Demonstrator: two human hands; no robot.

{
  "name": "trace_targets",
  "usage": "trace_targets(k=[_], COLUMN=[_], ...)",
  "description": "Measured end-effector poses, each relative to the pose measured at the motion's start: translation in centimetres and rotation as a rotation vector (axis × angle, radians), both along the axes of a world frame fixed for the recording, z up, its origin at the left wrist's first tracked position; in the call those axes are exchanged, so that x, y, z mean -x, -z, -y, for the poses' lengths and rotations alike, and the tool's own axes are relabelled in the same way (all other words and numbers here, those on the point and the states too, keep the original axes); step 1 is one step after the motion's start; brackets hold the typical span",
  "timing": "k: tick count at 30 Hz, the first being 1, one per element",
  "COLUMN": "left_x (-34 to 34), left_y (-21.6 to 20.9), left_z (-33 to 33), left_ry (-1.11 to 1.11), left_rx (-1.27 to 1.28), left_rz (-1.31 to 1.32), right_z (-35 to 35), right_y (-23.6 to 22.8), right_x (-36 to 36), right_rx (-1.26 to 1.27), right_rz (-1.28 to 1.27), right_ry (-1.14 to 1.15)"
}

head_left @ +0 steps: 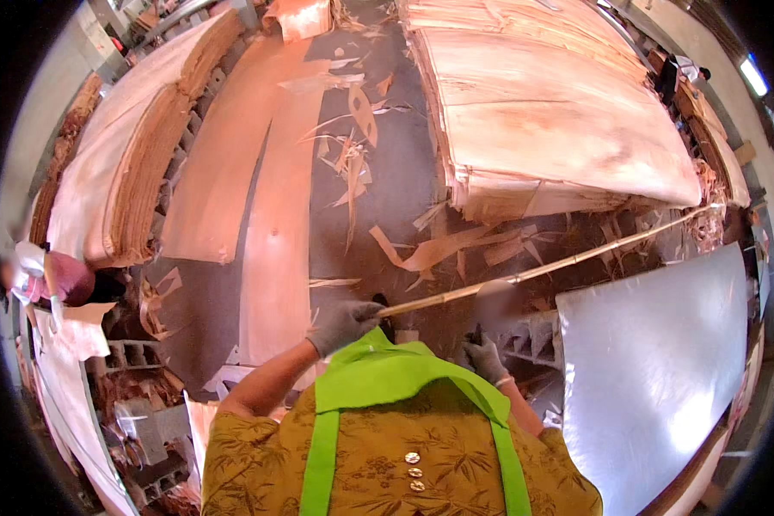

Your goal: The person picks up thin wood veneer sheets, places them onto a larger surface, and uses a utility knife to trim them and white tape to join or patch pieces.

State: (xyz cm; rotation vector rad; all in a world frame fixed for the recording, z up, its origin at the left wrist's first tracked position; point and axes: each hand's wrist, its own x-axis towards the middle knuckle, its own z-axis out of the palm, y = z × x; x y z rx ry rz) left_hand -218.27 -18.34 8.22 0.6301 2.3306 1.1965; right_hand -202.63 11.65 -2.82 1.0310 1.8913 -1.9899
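One lime-green apron (396, 376) over a mustard, leaf-printed shirt (387, 464) fills the nearest part of my view. Just beyond it I have both hands in grey gloves. The left hand (348, 327) is closed around the near end of a long, thin pole (559, 264). The right hand (488, 357) sits lower, near the apron's right side; a narrow dark thing (477, 334) shows at its fingers, and I cannot tell whether they grip it.

From the left hand the pole slants away to the right, across the floor (387, 198), its tip by a heap of shreds (709, 206). Right of the right hand I see grey hollow blocks (529, 340) and, beside them, a broad shiny sheet (654, 378).

Farther out, torn scraps (434, 252) litter the floor, and two long, thin wooden strips (275, 258) lie side by side to the left. At my far left a person (60, 275) is bent low. Beyond, a tall stack of thin wood sheets (129, 146) stands on the left, a wider stack (559, 120) on the right. Past that, another person (684, 70) shows near the upper right rim.
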Motion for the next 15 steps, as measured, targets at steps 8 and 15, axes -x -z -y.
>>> trace_targets(k=[8, 15], left_x=[20.9, 39.7], left_y=[-0.9, 2.6], left_z=[-3.8, -9.0], left_ry=[-0.037, -0.046], left_rx=[0.042, 0.078], left_rz=[-0.154, -0.068], right_z=[-5.9, -10.7], right_y=[0.8, 6.7], right_x=[26.2, 44.6], right_rx=[0.217, 0.304], right_rz=[-0.035, 0.123], right_ry=[0.32, 0.718])
